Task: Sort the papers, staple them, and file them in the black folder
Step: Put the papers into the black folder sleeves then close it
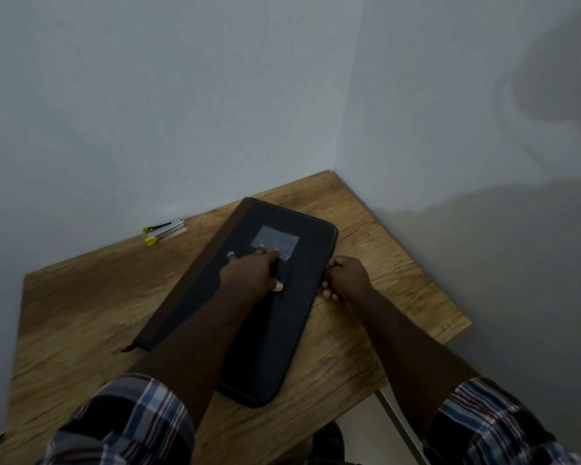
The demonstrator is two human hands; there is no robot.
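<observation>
The black folder (pixel 265 330) lies closed on the wooden table (pixel 81 313), its brown spine to the left and a clear label window on its cover. My left hand (pixel 254 268) presses flat on the cover, fingers spread by the window. My right hand (pixel 346 275) grips the folder's right edge with curled fingers. A silver stapler (pixel 163 228) with yellow tips lies at the far left against the wall. No papers are in view.
The table stands in a corner, with grey walls behind it and to the right. Its right edge drops off beside my right forearm. A metal table leg (pixel 401 427) and the floor show below the front right.
</observation>
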